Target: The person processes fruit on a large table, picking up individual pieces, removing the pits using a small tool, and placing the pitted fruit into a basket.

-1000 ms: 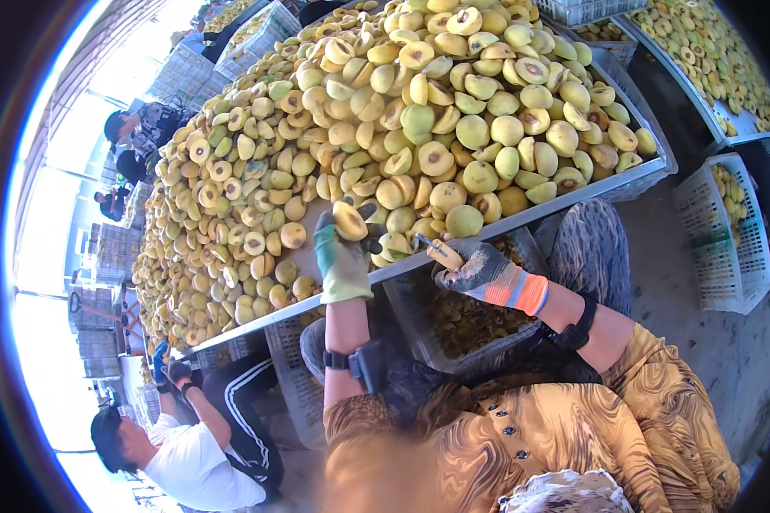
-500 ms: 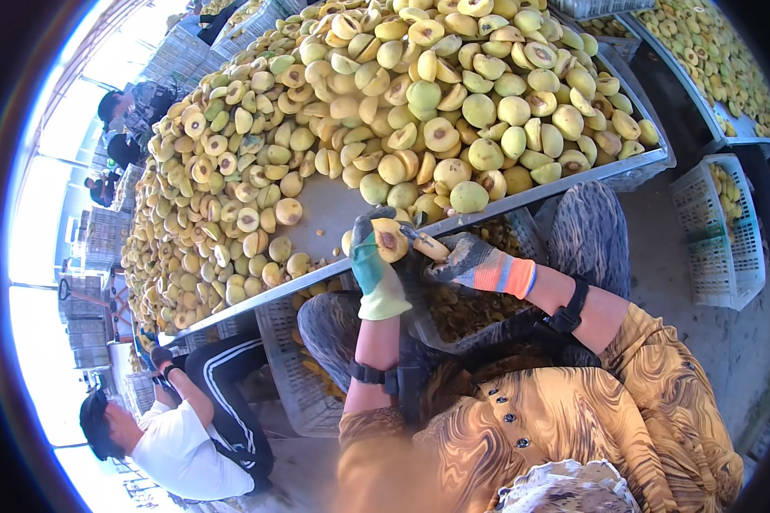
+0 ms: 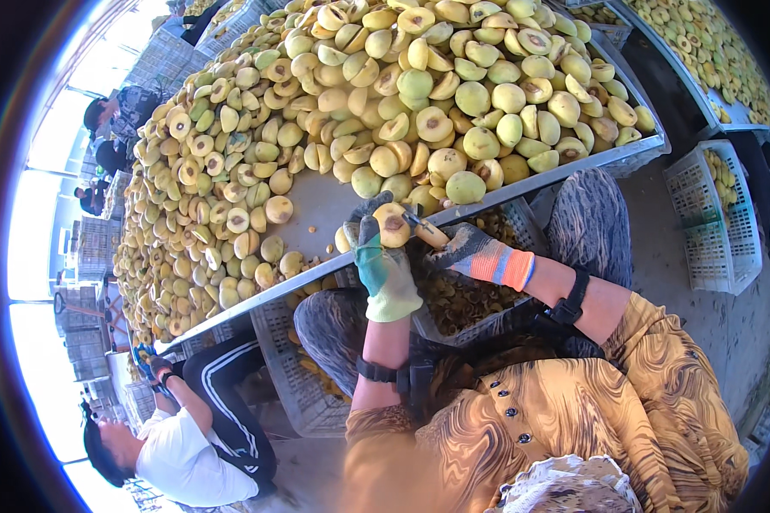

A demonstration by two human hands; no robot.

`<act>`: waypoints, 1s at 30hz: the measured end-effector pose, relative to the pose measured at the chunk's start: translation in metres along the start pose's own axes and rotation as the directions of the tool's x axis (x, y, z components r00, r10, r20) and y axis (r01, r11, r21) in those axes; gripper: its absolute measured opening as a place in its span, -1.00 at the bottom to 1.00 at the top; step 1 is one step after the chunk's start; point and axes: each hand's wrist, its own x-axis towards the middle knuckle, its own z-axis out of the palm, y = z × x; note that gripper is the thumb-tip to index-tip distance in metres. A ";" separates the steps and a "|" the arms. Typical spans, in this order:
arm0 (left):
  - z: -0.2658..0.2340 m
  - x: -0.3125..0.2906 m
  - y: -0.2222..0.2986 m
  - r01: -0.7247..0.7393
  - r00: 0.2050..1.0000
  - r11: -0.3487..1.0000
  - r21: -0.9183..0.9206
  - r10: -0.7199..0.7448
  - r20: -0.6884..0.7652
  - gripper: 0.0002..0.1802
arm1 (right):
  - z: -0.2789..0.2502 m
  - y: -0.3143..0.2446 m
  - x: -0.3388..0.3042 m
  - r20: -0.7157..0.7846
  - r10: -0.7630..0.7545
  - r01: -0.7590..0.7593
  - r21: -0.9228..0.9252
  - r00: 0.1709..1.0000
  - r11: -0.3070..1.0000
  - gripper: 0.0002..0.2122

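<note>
My left hand, in a green and pale yellow glove, is closed around a yellow peach half, its cut face with the brown pit hollow turned up. A second piece of peach shows at the left side of this hand. My right hand, in a dark glove with an orange and grey cuff, grips the wooden handle of a small pitting knife. The knife's dark metal end lies at the right edge of the peach half; whether it touches the flesh I cannot tell. Both hands are over the table's near rim.
A metal table before me bears a big heap of peach halves. Below its rim stand a crate of peach scraps and a white crate. Another crate stands right. A co-worker sits at left.
My left hand has tilted the peach half slightly, and its fingers have shifted around it. The knife has moved a little with my right hand. The whole view has shifted slightly.
</note>
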 end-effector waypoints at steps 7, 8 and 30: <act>-0.006 0.006 -0.010 -0.063 0.993 0.989 0.137 0.075 -0.087 -0.86 | 0.016 0.001 0.006 -0.171 -0.069 0.026 -0.241 0.983 0.970 -0.64; -0.007 0.005 -0.013 -0.062 0.993 0.989 0.136 0.074 -0.087 -0.86 | 0.017 -0.001 0.005 -0.172 -0.037 -0.008 -0.256 0.984 0.967 -0.64; 0.002 -0.010 -0.009 -0.469 0.883 0.634 0.615 0.353 0.308 -0.77 | 0.003 0.014 -0.004 0.113 -0.264 0.287 -0.339 0.958 0.896 -0.73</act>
